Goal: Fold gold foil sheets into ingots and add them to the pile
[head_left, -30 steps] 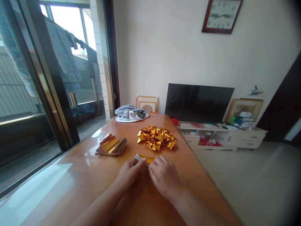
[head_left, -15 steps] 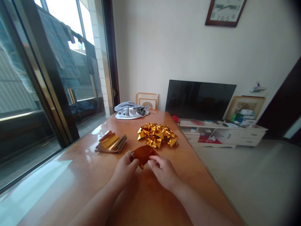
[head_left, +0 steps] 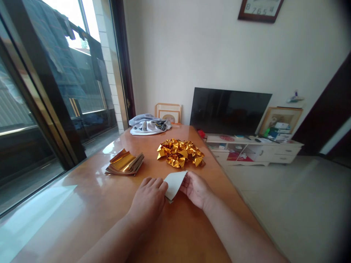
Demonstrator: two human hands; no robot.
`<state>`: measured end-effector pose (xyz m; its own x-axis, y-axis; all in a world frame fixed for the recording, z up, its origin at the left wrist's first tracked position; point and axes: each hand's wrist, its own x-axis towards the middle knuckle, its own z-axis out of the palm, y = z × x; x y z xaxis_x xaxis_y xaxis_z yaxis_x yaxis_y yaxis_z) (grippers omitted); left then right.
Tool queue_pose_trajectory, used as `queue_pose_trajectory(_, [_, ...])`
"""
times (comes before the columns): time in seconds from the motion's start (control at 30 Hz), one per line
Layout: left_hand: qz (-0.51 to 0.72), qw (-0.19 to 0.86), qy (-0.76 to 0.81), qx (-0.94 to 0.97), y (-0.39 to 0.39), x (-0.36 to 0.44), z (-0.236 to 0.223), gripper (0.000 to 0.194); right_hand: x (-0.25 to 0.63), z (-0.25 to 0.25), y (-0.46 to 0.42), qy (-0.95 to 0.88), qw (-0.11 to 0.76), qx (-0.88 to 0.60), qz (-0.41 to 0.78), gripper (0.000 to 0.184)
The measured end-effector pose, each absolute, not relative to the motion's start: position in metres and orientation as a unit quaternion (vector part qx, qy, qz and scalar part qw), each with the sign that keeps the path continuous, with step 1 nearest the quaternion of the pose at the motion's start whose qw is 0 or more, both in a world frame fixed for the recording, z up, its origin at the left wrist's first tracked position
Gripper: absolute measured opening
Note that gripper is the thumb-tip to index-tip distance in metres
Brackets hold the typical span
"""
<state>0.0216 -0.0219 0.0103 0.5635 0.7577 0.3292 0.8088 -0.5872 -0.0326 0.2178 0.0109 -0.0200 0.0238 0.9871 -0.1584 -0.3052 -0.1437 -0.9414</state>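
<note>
Between my hands is a sheet of foil paper (head_left: 174, 183), its pale backing facing me and its surface curved. My left hand (head_left: 150, 195) is closed on the sheet's left edge, knuckles up. The right edge is pinched by my right hand (head_left: 195, 188), whose fingers lie partly behind the paper. A stack of gold foil sheets (head_left: 126, 163) rests on the table to the left, its top sheet curling. Just beyond the held sheet lies a heap of folded gold foil pieces (head_left: 180, 152).
The glossy wooden table (head_left: 98, 215) runs away from me. Folded clothes (head_left: 149, 125) lie at its far end. Past its right edge stand a low white cabinet (head_left: 263, 153) and a television (head_left: 229, 111). A glass sliding door (head_left: 55, 109) is on the left.
The sheet has turned from its gold side to its pale backing. My left hand has rolled over it, and my right hand has shifted slightly right and up. The view has tilted slightly.
</note>
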Motion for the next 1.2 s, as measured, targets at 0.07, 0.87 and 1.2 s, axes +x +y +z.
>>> queue_pose_trajectory(0.07, [-0.113, 0.086, -0.439, -0.887, -0.022, 0.024, 0.007, 0.012, 0.225, -0.023, 0.015, -0.377, 0.552, -0.509, 0.543, 0.034])
queue_pose_trajectory(0.87, [-0.160, -0.105, -0.451, -0.872, -0.010, 0.009, -0.009, 0.015, 0.225, -0.007, -0.025, -0.858, 0.163, -0.480, 0.078, 0.010])
queue_pose_trajectory(1.2, [-0.147, -0.168, -0.463, -0.858, -0.001, -0.009, -0.003, 0.017, 0.227, -0.014, -0.016, -0.834, 0.203, -0.489, 0.159, 0.023])
